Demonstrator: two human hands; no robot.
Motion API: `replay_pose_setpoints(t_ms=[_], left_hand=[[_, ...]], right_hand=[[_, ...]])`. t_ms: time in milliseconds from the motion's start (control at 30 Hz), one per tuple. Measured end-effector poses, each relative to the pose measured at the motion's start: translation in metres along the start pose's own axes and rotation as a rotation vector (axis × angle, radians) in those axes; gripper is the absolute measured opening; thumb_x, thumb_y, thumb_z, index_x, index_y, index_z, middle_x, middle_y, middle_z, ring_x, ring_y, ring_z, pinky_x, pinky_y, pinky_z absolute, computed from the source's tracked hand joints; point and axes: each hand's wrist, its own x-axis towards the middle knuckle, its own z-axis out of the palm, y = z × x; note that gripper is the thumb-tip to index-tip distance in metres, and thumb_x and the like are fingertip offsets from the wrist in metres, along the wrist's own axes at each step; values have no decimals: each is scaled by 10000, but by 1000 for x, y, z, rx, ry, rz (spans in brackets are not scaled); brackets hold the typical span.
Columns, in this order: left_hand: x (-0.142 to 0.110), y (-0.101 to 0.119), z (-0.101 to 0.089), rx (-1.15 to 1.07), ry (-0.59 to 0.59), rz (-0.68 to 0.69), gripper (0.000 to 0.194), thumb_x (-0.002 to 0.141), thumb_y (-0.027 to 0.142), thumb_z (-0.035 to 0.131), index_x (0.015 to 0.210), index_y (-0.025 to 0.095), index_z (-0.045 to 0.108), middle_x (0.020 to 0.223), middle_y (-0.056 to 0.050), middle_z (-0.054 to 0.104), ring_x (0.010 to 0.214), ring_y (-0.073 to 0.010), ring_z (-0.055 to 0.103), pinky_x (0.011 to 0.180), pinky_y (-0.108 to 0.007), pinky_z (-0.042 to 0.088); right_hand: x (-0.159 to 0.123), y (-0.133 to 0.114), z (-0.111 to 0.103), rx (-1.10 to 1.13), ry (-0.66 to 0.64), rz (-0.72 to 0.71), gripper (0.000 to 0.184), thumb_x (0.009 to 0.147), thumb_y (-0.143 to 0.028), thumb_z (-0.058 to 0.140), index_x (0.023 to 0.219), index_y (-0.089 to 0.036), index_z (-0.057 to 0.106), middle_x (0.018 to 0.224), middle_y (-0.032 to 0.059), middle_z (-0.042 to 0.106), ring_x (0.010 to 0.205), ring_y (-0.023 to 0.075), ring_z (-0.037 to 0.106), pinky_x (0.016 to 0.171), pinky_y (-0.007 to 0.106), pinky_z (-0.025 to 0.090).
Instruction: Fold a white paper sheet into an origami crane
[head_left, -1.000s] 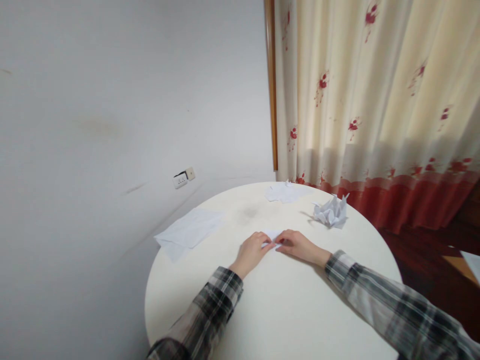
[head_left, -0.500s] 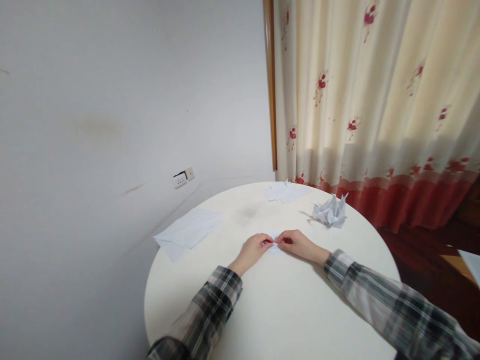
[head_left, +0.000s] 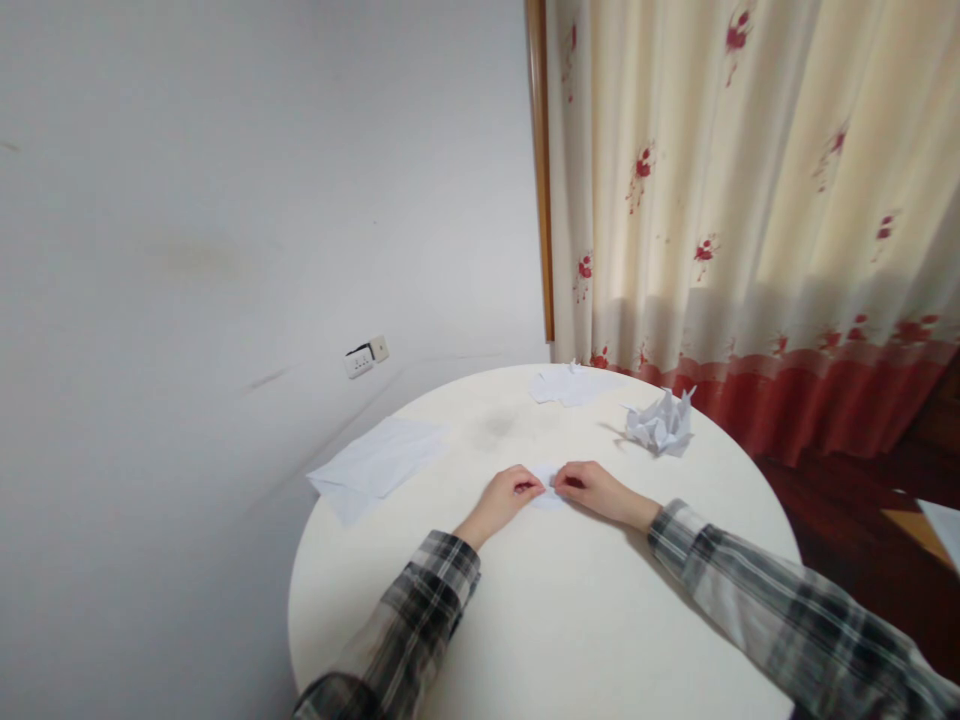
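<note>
A small, flat white paper piece (head_left: 550, 498) lies between pinched left hand (head_left: 502, 502) and right hand (head_left: 598, 491), near both; I can't tell their hold (long axis unclear).

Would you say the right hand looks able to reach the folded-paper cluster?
Probably yes: nothing visible stands between the right hand and the folded-paper cluster, though that hand is at the small paper.

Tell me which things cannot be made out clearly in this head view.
Head view:
- Small paper: its sides, partly hidden by the left hand and right hand; its creases, too small and blurred.
- Table: near rim, cut off by the bottom edge.
- Pale sheet, far right: remainder, cut off by the right edge.
</note>
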Motion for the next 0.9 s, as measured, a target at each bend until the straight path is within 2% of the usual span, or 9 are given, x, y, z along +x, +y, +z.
replay_pose_setpoints(t_ms=[133,300,533,900], left_hand=[[0,-1,2,17,14,-35,142,759,242,500,809,162,606,713,0,585,643,-122,508,591,-213,391],[1,-3,4,35,19,-24,106,744,159,467,786,156,565,648,23,523,600,-107,470,553,-198,366],[-1,-2,2,82,7,53,197,723,96,459,838,170,600,746,0,512,645,-105,479,607,-201,389],[1,-9,4,91,18,32,153,699,80,487,802,147,578,713,6,497,639,-105,471,603,-201,395]], right_hand=[[1,3,2,-18,33,19,145,749,-183,473,794,-174,610,726,20,591,642,127,507,601,227,391],[1,7,3,-43,64,31,101,733,-181,498,783,-169,585,711,18,562,633,127,491,587,228,384],[1,7,2,-63,43,10,143,751,-156,468,787,-179,604,744,26,561,674,131,500,622,234,385],[2,7,2,-84,20,33,128,736,-164,499,772,-165,622,738,24,545,659,117,493,615,213,382]])
